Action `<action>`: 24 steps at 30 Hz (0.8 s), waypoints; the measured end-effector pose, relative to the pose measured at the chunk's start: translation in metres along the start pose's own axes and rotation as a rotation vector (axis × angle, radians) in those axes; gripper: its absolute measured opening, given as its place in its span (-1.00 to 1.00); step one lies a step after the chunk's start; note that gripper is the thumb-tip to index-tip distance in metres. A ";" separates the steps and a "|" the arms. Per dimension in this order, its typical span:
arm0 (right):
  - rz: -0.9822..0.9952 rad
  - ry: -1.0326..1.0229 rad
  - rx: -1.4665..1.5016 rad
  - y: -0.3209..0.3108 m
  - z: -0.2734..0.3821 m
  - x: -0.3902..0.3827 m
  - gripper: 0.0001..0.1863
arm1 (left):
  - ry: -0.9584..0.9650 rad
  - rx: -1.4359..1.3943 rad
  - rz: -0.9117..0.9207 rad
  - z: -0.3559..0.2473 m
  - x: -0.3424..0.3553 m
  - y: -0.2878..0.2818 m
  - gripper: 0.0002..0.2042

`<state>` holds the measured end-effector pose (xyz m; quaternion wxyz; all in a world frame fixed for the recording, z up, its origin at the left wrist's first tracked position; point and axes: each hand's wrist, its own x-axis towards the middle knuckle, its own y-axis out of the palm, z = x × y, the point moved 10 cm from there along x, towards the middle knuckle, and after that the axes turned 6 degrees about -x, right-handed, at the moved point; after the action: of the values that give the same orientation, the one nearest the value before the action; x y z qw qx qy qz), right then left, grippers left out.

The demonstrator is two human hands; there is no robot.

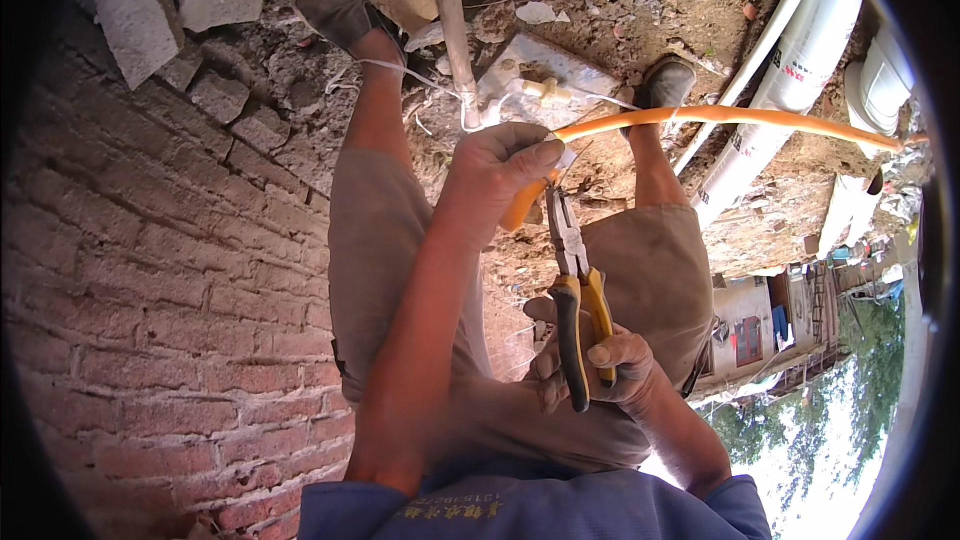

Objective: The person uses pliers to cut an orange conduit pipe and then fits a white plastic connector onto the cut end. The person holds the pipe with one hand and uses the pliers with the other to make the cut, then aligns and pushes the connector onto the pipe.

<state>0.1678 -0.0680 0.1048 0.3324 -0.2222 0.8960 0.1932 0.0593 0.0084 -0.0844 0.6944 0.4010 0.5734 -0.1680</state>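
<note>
My left hand pinches an orange tube or cable between thumb and fingers. The orange length runs off to the right, and a short orange piece shows below the hand. By the thumb tip are a small white bit and thin dark strands, too small to make out clearly. My right hand is wrapped round the yellow and black handles of a pair of pliers. Their jaws point up, close below the left thumb and the strands; whether they touch them I cannot tell.
A brick wall rises on the left. Broken stone slabs and rubble lie around my feet. A wooden handle stands between them, near a flat slab with a pale fitting. White pipes lie at the right.
</note>
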 end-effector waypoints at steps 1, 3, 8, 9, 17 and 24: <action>0.010 0.024 -0.038 -0.002 0.002 0.002 -0.08 | -0.026 -0.017 0.000 0.001 0.000 0.000 -0.70; 0.022 0.071 -0.113 -0.005 0.006 0.003 -0.09 | -0.021 -0.028 0.014 0.000 0.000 0.001 -0.70; -0.017 0.214 -0.262 0.001 0.003 0.004 -0.10 | -0.019 -0.096 0.043 -0.003 0.000 0.003 -0.66; -0.017 0.247 -0.283 0.003 0.001 0.004 -0.11 | -0.028 -0.129 0.031 -0.002 0.000 0.000 -0.65; -0.297 0.022 -1.059 -0.034 0.086 0.014 -0.41 | 0.063 -0.316 -0.097 -0.008 0.006 -0.030 -0.66; -1.116 -0.605 -1.967 -0.018 0.263 0.020 -0.64 | 0.148 -0.352 -0.039 -0.019 0.007 -0.030 -0.67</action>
<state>0.2981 0.0413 -0.0979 0.2558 -0.6910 0.0231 0.6757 0.0277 0.0058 -0.1019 0.7063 0.2731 0.6513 -0.0485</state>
